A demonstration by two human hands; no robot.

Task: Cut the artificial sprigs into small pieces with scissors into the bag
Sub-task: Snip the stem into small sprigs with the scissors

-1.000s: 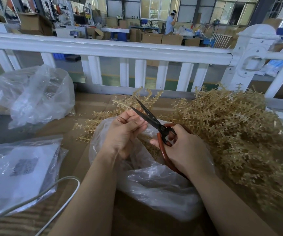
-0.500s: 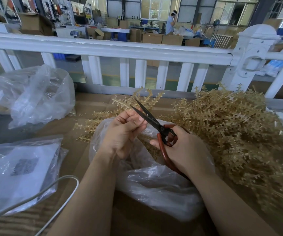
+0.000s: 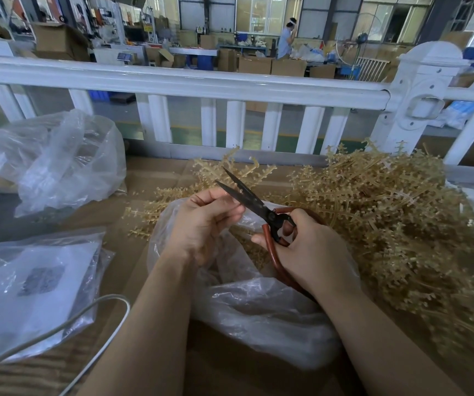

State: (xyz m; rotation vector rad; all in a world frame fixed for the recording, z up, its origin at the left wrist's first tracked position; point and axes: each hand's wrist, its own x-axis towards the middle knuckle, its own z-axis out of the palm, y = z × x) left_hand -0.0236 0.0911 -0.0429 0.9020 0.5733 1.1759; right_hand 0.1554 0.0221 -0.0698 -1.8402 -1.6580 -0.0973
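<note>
Head view: right hand (image 3: 310, 250) grips scissors (image 3: 247, 197), left hand (image 3: 201, 224) pinches something unclear; no writing legible.

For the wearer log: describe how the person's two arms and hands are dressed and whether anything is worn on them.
Both forearms are bare up to the bottom edge of the picture; no sleeve shows. The left hand and the right hand wear no gloves. No ring, watch, bracelet or marking is visible on either wrist or on the fingers that show.
</note>
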